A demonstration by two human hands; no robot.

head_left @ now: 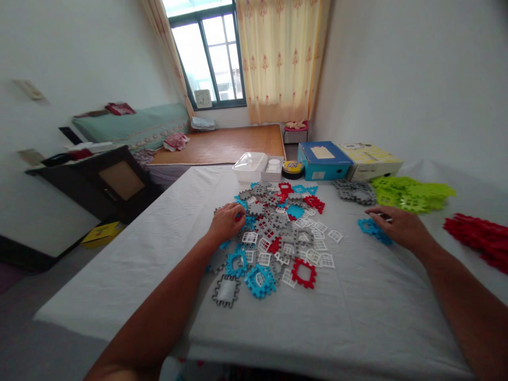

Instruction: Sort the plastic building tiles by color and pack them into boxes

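My left hand (227, 223) rests on the left side of a mixed pile of plastic building pieces, with its fingers curled down. A red piece (240, 215) shows at its fingertips, and what the fingers grip is hidden. The pile has grey pieces (266, 228), blue notched frames (237, 263), a red square frame (304, 273) and white window lattices (327, 260). Over on the right, my right hand (397, 226) is just above a small group of blue pieces (373, 228). Its fingers are apart, with a pale gap between them.
Sorted stacks of grey (355, 192), lime green (413, 193) and red pieces (478, 238) lie along the right side. Behind the pile stand a clear plastic container (250, 165), a white box (273, 168), a round yellow-lidded tin (292, 169), a blue box (324, 160) and a yellow-white box (371, 159).
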